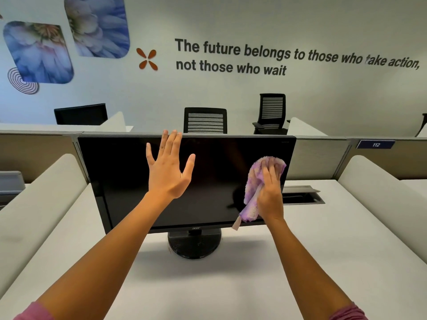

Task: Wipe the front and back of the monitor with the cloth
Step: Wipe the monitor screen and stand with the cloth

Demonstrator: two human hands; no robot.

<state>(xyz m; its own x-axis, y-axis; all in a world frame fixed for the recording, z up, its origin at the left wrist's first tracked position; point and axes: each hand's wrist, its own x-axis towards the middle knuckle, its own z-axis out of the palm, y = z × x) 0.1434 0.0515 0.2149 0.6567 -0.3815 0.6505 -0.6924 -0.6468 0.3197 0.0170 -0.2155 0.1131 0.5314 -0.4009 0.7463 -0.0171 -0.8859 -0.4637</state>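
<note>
A black monitor point(120, 181) with a dark screen stands on a round base point(194, 245) on the white desk, its front facing me. My right hand point(270, 192) presses a purple fluffy cloth point(255, 181) flat against the right part of the screen; a corner of the cloth hangs below the bottom bezel. My left hand point(168, 167) is open with fingers spread in front of the upper middle of the screen, fingertips at the top edge. I cannot tell whether it touches the glass. The monitor's back is hidden.
The white desk point(300, 250) has padded white dividers point(34, 204) on both sides and a cable slot point(302, 195) behind the monitor on the right. A low partition with a "112" tag point(375, 144) runs behind; black office chairs point(205, 120) stand beyond it.
</note>
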